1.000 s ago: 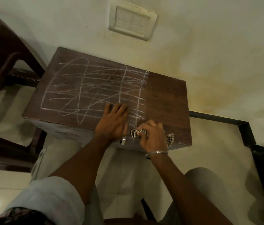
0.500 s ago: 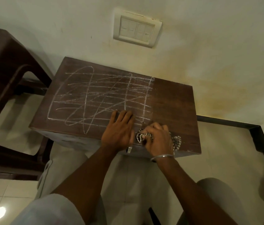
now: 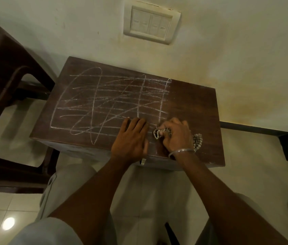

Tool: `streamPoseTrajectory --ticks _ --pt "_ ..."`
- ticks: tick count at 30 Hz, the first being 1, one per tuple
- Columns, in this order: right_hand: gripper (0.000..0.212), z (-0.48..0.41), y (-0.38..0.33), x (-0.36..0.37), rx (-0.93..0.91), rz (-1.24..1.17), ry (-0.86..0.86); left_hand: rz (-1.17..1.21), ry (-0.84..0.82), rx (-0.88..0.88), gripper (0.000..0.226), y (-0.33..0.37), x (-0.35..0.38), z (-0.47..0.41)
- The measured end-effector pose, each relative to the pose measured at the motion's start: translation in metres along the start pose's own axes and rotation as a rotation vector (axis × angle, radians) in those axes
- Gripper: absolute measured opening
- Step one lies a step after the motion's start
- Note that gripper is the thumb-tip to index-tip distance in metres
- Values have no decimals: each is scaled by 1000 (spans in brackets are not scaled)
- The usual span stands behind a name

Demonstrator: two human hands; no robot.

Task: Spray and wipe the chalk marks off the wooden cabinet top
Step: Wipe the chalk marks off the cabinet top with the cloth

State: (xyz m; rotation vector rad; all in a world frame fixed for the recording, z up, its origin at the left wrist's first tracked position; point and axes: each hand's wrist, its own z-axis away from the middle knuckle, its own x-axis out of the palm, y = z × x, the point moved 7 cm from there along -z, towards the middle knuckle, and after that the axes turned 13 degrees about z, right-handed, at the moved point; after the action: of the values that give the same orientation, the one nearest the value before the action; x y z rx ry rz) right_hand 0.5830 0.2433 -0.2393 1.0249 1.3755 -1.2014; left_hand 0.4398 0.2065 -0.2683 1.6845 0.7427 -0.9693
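The left hand (image 3: 130, 138) lies flat and palm down, fingers straight and close together, pressing on the cabinet top (image 3: 194, 106) near the middle of its front edge. Just beside it, the right hand (image 3: 175, 137) has its fingers curled round a bunched checked cloth (image 3: 158, 134) and holds it down on the wood. A tail of the cloth sticks out past the hand toward the front right corner. A thin metal bangle (image 3: 181, 152) circles the right wrist.

White chalk marks (image 3: 104, 103), crossing lines and loops, cover the left and middle of the top, and the strip along the right edge is bare dark wood. The left hand's fingertips rest on the nearest lines. A small metal handle (image 3: 143, 161) shows below the front edge. A dark chair (image 3: 3, 71) stands left of the cabinet, and a switch plate (image 3: 151, 23) sits on the wall behind.
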Motion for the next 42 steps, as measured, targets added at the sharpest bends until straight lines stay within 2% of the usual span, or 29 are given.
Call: streamPoseTrajectory --ticks 5,12,20,25,32,39,42 --pt "15 -38 2 -3 47 -21 -17 -16 -21 -22 53 -1 2 -1" --pt "16 5 -1 1 5 32 5 9 -21 -30 54 0 1 -1" --pt "15 -56 4 -2 91 -56 -10 -27 -39 -25 56 -1 3 -1" --pt "14 -19 4 1 31 -19 4 -51 -32 4 57 -1 7 -1" --pt "15 -84 5 -2 79 -47 8 -56 -10 -6 56 -3 5 -2" --pt "16 -46 6 4 21 -33 36 -40 -38 -23 56 -4 7 -3" --pt "14 -63 7 3 9 -27 42 -42 -32 -24 56 -3 7 -2"
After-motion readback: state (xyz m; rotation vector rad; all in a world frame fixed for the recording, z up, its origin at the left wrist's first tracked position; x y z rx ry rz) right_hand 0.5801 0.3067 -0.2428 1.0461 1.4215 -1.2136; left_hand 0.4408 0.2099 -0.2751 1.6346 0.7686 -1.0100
